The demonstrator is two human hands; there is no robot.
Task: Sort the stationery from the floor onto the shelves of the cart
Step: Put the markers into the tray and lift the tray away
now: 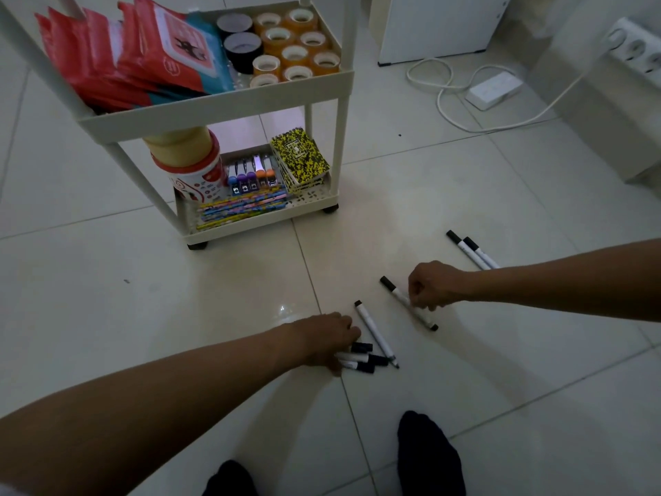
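- Head view: my left hand (327, 338) grips a bunch of markers (359, 359) on the near floor.
- My right hand (434, 286) pinches one marker (404, 298) lying further right.
- Between them lies a loose marker (373, 331); the cart (221, 112) stands far left.

The left hand (327, 338) hides the barrels of three markers (361, 358).

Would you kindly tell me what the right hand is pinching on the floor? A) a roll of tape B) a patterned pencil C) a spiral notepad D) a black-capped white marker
D: the right hand pinches the barrel of a black-capped white marker lying on the tiles.
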